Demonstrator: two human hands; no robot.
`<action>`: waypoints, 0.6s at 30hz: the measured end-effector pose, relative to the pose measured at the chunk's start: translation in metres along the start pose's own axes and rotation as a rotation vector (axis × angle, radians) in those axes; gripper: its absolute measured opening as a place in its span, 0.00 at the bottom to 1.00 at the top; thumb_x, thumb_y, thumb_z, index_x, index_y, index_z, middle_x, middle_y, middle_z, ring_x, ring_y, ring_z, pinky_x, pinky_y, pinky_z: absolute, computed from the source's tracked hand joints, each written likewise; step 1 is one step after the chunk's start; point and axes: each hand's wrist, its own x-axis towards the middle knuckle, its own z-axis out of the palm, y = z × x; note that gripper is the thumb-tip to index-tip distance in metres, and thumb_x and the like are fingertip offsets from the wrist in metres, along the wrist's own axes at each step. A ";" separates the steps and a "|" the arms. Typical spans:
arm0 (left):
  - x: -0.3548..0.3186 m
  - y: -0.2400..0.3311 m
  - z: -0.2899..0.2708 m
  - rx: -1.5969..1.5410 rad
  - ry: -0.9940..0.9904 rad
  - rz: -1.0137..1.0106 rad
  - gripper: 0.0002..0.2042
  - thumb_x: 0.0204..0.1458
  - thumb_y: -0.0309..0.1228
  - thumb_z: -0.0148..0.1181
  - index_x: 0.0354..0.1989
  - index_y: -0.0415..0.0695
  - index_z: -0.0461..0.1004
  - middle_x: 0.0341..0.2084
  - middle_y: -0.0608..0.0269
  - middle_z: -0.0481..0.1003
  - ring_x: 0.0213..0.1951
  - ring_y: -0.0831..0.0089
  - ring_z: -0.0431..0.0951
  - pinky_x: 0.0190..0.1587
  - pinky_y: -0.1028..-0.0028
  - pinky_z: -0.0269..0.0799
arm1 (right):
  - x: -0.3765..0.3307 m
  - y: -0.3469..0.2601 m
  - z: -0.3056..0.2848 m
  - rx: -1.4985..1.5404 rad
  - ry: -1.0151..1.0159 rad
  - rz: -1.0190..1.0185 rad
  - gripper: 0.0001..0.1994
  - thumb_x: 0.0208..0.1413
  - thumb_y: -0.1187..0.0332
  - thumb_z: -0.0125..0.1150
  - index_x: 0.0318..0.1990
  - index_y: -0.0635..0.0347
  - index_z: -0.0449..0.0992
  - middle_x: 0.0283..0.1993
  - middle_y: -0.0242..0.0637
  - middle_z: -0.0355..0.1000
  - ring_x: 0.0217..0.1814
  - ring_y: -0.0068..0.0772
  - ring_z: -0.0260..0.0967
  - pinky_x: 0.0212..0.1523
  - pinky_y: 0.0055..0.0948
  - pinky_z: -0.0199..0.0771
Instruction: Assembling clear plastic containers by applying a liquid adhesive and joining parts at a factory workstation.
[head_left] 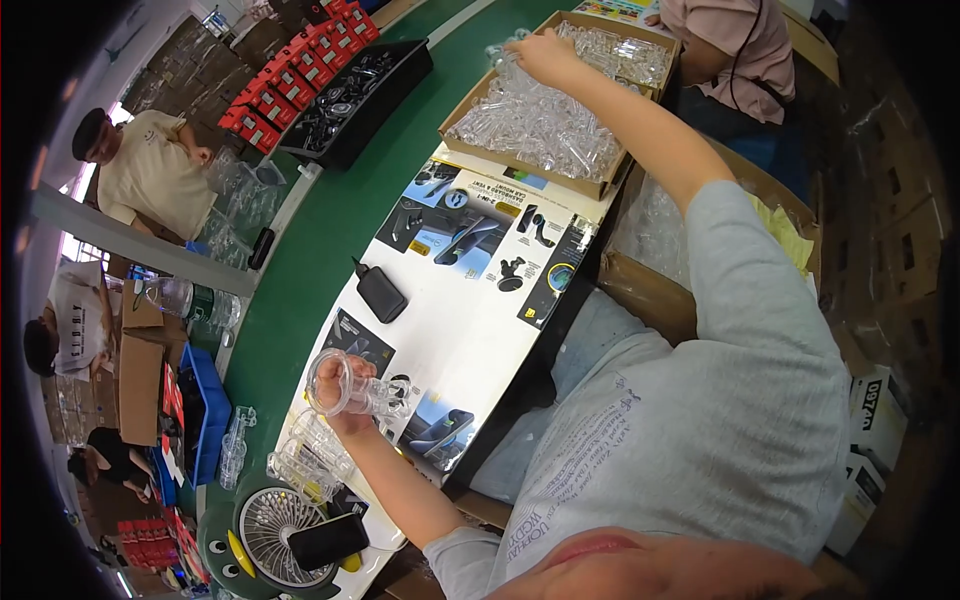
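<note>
My left hand [345, 392] is closed around a clear plastic part [385, 397] with a wide round rim and a narrower stem, held over the printed tabletop [455, 345]. More clear plastic parts [310, 455] lie beside that hand. My right arm stretches across to a cardboard box [603, 187] heaped with clear plastic pieces [545, 125]. At its far edge, my right hand [548, 58] has its fingers closed on a clear plastic piece [505, 48]; its exact shape is hard to make out. A black, rounded device [380, 293] rests on the tabletop between my hands.
A fan [283, 535] and a black phone [328, 542] stand near my left forearm. Across the green surface [300, 255] are a black tray [360, 105] of dark parts, red boxes [290, 85] and a blue crate [208, 415]. Other people [150, 170] work nearby.
</note>
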 end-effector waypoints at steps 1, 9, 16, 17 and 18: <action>0.001 -0.001 0.001 0.000 -0.002 0.001 0.16 0.55 0.43 0.50 0.38 0.41 0.70 0.28 0.59 0.72 0.29 0.70 0.68 0.35 0.68 0.64 | 0.003 0.001 0.004 -0.001 0.002 0.001 0.21 0.54 0.65 0.49 0.57 0.32 0.65 0.47 0.34 0.71 0.52 0.44 0.64 0.47 0.54 0.66; -0.001 -0.003 0.000 0.013 0.020 0.012 0.20 0.46 0.47 0.61 0.40 0.45 0.75 0.30 0.56 0.74 0.30 0.65 0.73 0.35 0.66 0.68 | 0.014 -0.034 -0.003 -0.120 -0.484 0.177 0.27 0.50 0.66 0.47 0.61 0.36 0.59 0.57 0.42 0.65 0.60 0.50 0.60 0.51 0.67 0.58; -0.003 -0.001 -0.002 -0.004 -0.099 0.049 0.18 0.53 0.42 0.53 0.46 0.42 0.70 0.33 0.57 0.72 0.34 0.67 0.70 0.39 0.66 0.67 | 0.003 -0.032 -0.023 0.014 -0.479 0.052 0.32 0.47 0.58 0.58 0.63 0.37 0.57 0.61 0.45 0.61 0.61 0.50 0.59 0.53 0.68 0.56; -0.003 0.000 0.001 0.031 -0.045 0.052 0.19 0.53 0.41 0.54 0.47 0.41 0.69 0.35 0.57 0.72 0.36 0.66 0.71 0.40 0.66 0.67 | -0.009 -0.038 -0.031 0.033 -0.268 0.012 0.32 0.47 0.56 0.60 0.62 0.38 0.57 0.61 0.45 0.60 0.62 0.49 0.58 0.55 0.64 0.57; 0.000 -0.001 0.006 0.064 0.006 0.050 0.20 0.52 0.40 0.56 0.48 0.41 0.68 0.37 0.57 0.71 0.37 0.66 0.71 0.42 0.66 0.68 | -0.025 -0.044 -0.040 0.048 -0.060 -0.023 0.33 0.47 0.54 0.61 0.62 0.40 0.58 0.62 0.45 0.59 0.63 0.49 0.57 0.56 0.60 0.58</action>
